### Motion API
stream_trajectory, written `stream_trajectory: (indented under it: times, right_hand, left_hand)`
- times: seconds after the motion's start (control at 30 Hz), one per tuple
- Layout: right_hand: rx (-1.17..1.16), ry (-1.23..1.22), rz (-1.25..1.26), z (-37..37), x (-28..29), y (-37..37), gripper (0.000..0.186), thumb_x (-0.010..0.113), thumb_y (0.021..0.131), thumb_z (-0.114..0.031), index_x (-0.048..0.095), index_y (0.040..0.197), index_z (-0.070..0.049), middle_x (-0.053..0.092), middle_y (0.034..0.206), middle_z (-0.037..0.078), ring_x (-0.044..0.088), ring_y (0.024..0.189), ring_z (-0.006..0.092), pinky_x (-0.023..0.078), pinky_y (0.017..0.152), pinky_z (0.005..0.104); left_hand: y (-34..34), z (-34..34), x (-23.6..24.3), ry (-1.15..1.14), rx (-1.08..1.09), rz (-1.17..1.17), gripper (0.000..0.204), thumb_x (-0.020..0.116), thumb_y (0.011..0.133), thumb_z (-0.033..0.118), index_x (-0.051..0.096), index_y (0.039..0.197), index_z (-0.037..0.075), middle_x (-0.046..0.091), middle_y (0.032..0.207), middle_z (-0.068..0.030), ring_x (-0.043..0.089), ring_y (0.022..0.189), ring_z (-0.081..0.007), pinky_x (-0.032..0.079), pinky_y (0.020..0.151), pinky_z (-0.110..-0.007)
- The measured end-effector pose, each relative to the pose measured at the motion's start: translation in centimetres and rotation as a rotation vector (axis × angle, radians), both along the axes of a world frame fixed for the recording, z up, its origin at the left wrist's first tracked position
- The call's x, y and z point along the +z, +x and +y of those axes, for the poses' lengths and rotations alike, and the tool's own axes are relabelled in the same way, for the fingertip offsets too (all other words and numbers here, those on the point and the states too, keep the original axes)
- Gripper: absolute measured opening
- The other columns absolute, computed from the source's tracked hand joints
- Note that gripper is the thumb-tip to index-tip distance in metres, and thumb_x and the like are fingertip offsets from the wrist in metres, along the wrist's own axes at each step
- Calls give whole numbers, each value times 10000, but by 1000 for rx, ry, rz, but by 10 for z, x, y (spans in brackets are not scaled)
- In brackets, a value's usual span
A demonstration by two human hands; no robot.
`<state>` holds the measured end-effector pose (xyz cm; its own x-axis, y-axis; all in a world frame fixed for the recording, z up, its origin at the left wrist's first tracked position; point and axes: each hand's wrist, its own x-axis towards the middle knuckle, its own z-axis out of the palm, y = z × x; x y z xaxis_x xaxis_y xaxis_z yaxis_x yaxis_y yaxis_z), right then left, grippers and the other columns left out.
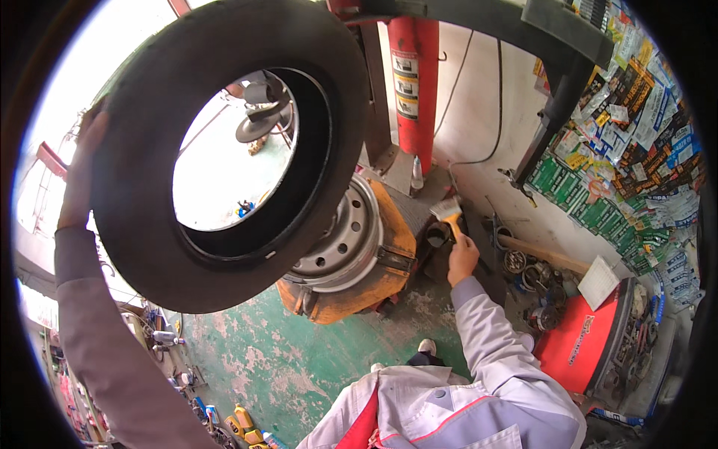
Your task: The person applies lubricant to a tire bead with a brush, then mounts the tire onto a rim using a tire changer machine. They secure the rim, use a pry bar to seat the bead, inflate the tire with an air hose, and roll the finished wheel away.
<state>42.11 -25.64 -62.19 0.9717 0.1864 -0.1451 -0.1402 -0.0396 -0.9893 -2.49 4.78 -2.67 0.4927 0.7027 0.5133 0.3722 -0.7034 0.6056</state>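
A large black tyre [138, 247] is held up on edge at the left. My left hand [90, 153] grips its outer left side, with some fingers hidden behind the tread. Behind and below it, a silver steel wheel rim [366, 251] lies on the orange turntable [400, 217] of a tyre-changing machine, partly covered by the tyre. To the right, my right hand [464, 260] is closed round the yellow handle of a flat brush [447, 211]. The pale bristles point up and away, over a dark round pot [439, 236] beside the machine.
A red cylinder [413, 82] and a black machine arm [479, 19] rise beyond the turntable. Metal parts and a red cabinet [580, 337] stand at the right, below a wall of hanging packets [636, 127]. Yellow bottles [243, 419] sit on the worn green floor [262, 352].
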Motion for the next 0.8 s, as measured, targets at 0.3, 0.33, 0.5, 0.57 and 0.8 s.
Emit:
stream_trajectory:
  times: [0.3,0.33,0.5,0.57,0.8]
  right_hand:
    - [104,-373,447,-20,-131,92,325,542,1033,-272,663,864,-23,609,693,69,531,503,179,413,441,351]
    - [148,-408,419,-12,-138,98,333,537,1035,-281,660,856,-28,603,679,64,526,490,178,413,433,350]
    - [183,-289,577,29,-165,123,386,584,1003,-364,721,898,-19,690,721,79,577,499,187,458,445,367]
    - [223,-382,666,39,-167,131,471,559,1018,-469,706,956,-26,680,720,64,582,523,176,471,456,367]
    - [411,-118,714,92,-86,145,471,559,1021,-568,652,939,-113,715,731,57,605,539,158,459,468,332]
  left_hand:
    - [5,-30,15,-171,123,137,698,337,1133,530,304,1637,48,383,1655,-142,406,1485,-322,322,1256,-485]
    - [5,-32,15,-430,96,-200,605,385,1137,414,353,1601,27,446,1595,-196,486,1406,-317,447,1158,-449]
    - [-7,-37,8,-148,183,66,614,402,1125,416,365,1594,22,464,1582,-185,471,1423,-301,419,1171,-447]
    - [-12,-35,8,-143,200,75,627,407,1122,427,361,1600,24,452,1593,-179,459,1436,-295,403,1181,-437]
    - [-20,-32,16,-122,187,87,672,422,1110,464,345,1620,33,408,1632,-155,415,1482,-272,349,1217,-403]
